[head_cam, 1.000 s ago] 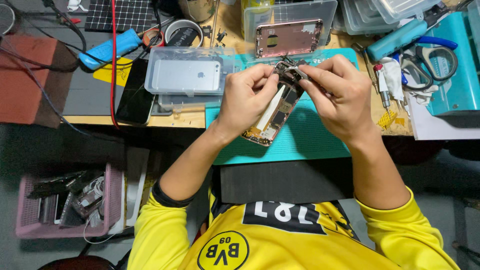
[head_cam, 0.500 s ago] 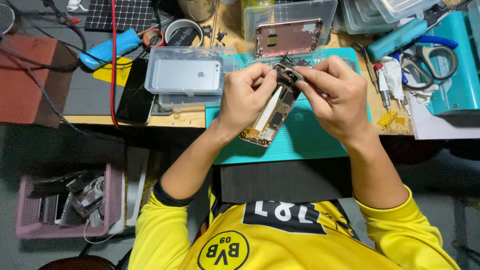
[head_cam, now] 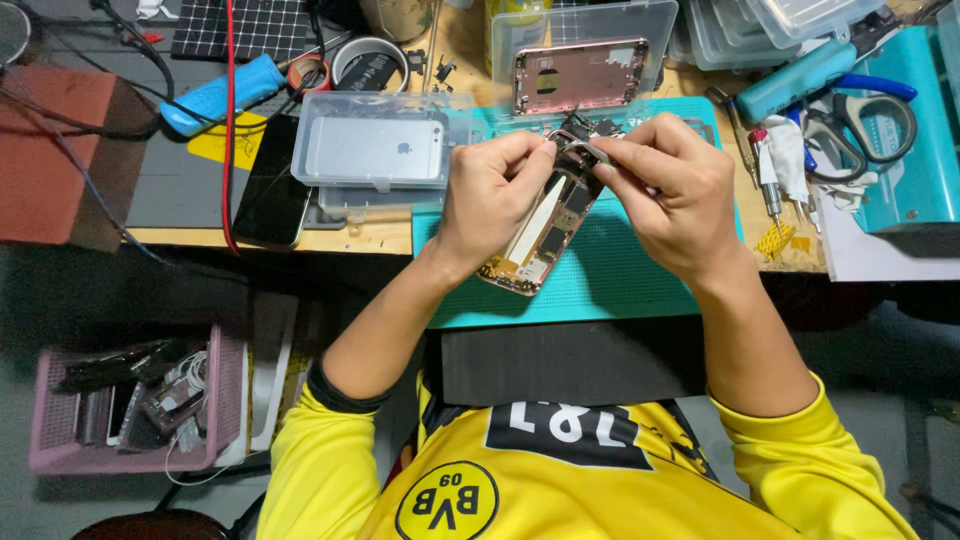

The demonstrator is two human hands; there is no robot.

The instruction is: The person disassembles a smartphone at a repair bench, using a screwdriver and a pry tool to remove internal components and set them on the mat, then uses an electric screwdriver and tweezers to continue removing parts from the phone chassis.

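Far out to the left of both hands and lower, below the desk edge, a pink basket (head_cam: pixel 225 400) holds dark phone parts and white cables; up on the desk, well left of the left hand, a dark phone (head_cam: pixel 272 195) lies face down beside a red cable (head_cam: pixel 230 120), with a blue tool (head_cam: pixel 222 93) farther back. Just left of the left hand a clear plastic tray (head_cam: pixel 310 160) carries a silver phone (head_cam: pixel 375 148) lying back side up. The left hand (head_cam: pixel 490 200) is closed around the opened phone body (head_cam: pixel 540 235), thumb and fingers gripping its upper part so that it tilts over the teal work mat (head_cam: pixel 620 280), its lower end hanging near the mat's front left. The right hand (head_cam: pixel 670 195) meets it from the other side, fingers pinched shut on a small metal part (head_cam: pixel 583 150) at the top end of the phone body, touching the left hand's fingertips. Just behind both hands a rose-gold phone housing (head_cam: pixel 590 75) rests in a clear box (head_cam: pixel 660 30). Right of the right hand lie a screwdriver (head_cam: pixel 765 175), then scissors (head_cam: pixel 865 115) with blue-grey handles, with a teal device (head_cam: pixel 920 170) at the far right
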